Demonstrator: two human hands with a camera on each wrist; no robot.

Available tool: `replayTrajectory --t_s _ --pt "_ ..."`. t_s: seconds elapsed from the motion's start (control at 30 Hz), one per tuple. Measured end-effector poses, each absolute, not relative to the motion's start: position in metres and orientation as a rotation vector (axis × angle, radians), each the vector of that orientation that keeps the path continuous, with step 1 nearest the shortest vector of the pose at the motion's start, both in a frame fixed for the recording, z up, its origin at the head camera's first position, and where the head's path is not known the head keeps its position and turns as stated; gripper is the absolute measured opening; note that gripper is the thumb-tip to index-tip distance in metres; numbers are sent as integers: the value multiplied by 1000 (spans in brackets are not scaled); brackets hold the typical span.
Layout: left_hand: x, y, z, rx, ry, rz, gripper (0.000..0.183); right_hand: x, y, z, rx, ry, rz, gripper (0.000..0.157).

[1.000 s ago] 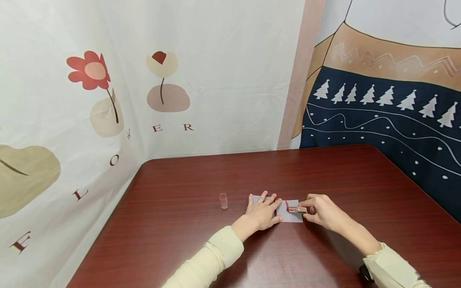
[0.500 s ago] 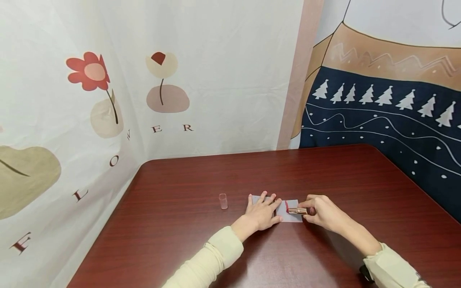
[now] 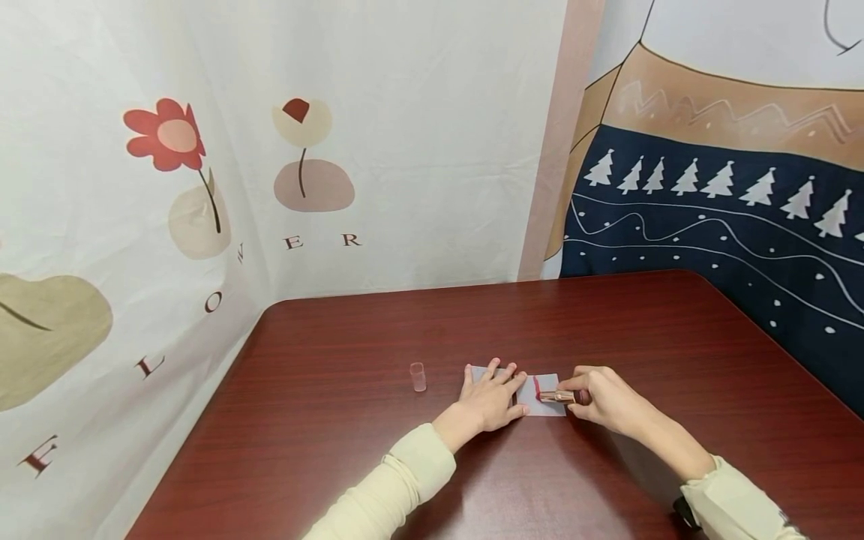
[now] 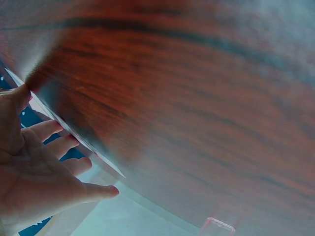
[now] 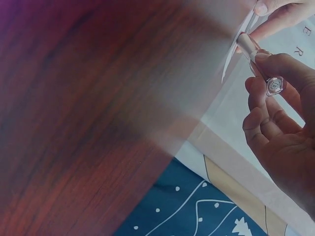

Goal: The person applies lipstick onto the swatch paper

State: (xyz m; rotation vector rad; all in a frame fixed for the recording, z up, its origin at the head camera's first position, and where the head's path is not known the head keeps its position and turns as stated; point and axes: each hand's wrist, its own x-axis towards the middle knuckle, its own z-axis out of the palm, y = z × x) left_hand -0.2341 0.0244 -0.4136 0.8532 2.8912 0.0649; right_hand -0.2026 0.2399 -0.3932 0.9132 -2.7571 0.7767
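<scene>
My right hand [image 3: 601,394] pinches a gold lipstick [image 3: 557,396] between thumb and fingers, its tip against a pale sheet of paper [image 3: 548,409]. A short red streak [image 3: 537,384] runs on that sheet up to the lipstick's tip. In the right wrist view the lipstick [image 5: 248,46] slants toward the paper, and its round base end points toward the camera. Spread fingers of my left hand [image 3: 487,401] press on the paper's left part, which they mostly cover. A clear lipstick cap [image 3: 418,377] stands on the table left of that hand.
The dark red wooden table [image 3: 337,435] has rounded far corners. Behind it hangs a white cloth [image 3: 418,150] with printed flowers and letters. A dark blue cloth with white trees [image 3: 729,217] hangs at the right.
The lipstick's tip has shifted very slightly toward the near side, and the red streak looks a little longer. My left hand keeps its place on the paper.
</scene>
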Motion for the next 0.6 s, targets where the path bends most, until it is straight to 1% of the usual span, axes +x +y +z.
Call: replayTrajectory --t_s 0.6 --pt "-237 24 -417 866 2891 48 60 -202 240 -393 916 -2764 787 23"
